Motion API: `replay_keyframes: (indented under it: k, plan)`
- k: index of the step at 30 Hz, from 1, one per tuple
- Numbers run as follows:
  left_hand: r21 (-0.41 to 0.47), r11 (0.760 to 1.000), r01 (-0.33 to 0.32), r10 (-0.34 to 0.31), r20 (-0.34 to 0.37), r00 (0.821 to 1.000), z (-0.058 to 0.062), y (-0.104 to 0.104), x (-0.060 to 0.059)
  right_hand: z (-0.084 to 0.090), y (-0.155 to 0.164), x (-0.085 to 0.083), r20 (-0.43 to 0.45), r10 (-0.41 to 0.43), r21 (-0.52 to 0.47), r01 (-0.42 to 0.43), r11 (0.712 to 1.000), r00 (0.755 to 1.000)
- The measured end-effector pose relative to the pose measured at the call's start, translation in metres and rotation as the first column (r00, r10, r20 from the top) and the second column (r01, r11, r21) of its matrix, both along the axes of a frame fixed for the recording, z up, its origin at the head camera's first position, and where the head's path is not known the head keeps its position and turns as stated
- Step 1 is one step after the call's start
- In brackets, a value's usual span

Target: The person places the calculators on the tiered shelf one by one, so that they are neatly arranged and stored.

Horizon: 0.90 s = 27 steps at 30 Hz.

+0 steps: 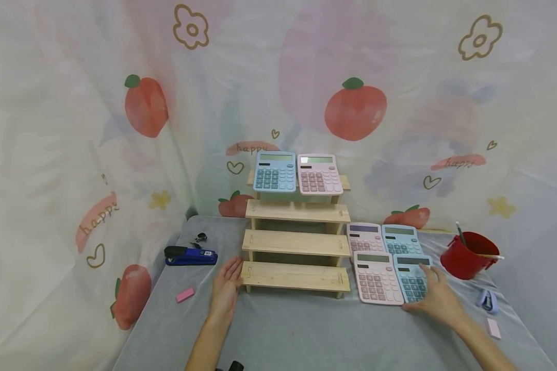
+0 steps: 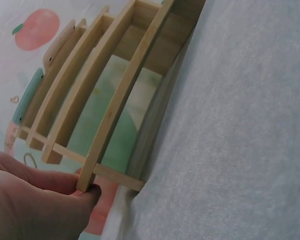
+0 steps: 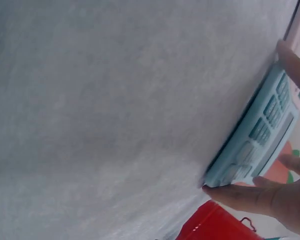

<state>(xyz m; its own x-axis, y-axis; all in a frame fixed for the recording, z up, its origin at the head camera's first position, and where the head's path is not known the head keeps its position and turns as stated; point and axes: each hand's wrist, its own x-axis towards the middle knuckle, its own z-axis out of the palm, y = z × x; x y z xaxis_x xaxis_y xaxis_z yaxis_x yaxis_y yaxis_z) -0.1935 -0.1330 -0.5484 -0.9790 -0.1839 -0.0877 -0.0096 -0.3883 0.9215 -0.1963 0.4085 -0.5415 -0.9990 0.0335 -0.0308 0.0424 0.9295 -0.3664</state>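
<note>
A wooden stepped shelf (image 1: 297,242) (image 2: 115,100) stands mid-table, with a blue calculator (image 1: 275,172) and a pink calculator (image 1: 319,175) on its top step. My left hand (image 1: 232,273) (image 2: 35,200) rests with straight fingers against the left end of the lowest step. To the right of the shelf, several calculators lie on the cloth: a pink one (image 1: 364,237) and a blue one (image 1: 401,238) behind, a pink one (image 1: 376,278) in front. My right hand (image 1: 433,291) (image 3: 270,200) grips the front blue calculator (image 1: 408,283) (image 3: 260,135) by its edges, thumb at the near corner.
A red bucket (image 1: 471,255) (image 3: 215,225) stands at the far right, with a small blue object (image 1: 487,300) and a pink eraser (image 1: 493,327) near it. On the left lie a blue stapler (image 1: 190,255), binder clips (image 1: 199,238) and another pink eraser (image 1: 185,294). Printed curtains hang behind the table.
</note>
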Motion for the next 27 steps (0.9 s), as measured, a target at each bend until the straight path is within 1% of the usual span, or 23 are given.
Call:
replay_keyframes:
  k: [6,13,15,18,21,27]
  plan:
    - [0.003,1.0,-0.005,0.005,-0.012,1.0,0.001,0.002,-0.002,0.002,0.004,0.003,-0.027,0.02,-0.025,-0.02,0.999,0.999]
    - [0.011,1.0,-0.001,0.001,-0.024,1.0,0.002,0.003,-0.002,0.008,0.0,0.007,-0.056,-0.035,-0.046,0.033,0.998,0.998]
    - [0.009,1.0,-0.002,0.003,-0.021,1.0,0.002,0.003,-0.002,0.013,-0.003,0.009,-0.06,-0.041,-0.055,0.038,0.998,0.997]
    - [0.001,1.0,-0.006,0.006,-0.01,1.0,0.002,0.003,-0.002,0.023,-0.012,0.011,-0.087,-0.038,-0.064,0.032,0.997,0.995]
    - [0.002,1.0,-0.006,0.006,0.003,1.0,0.002,0.002,-0.002,0.035,-0.023,0.014,-0.13,-0.022,-0.064,0.014,0.998,0.991]
    - [0.009,1.0,-0.003,0.003,0.005,1.0,0.001,0.001,0.0,0.062,-0.05,0.016,-0.198,0.025,-0.051,-0.035,0.998,0.98]
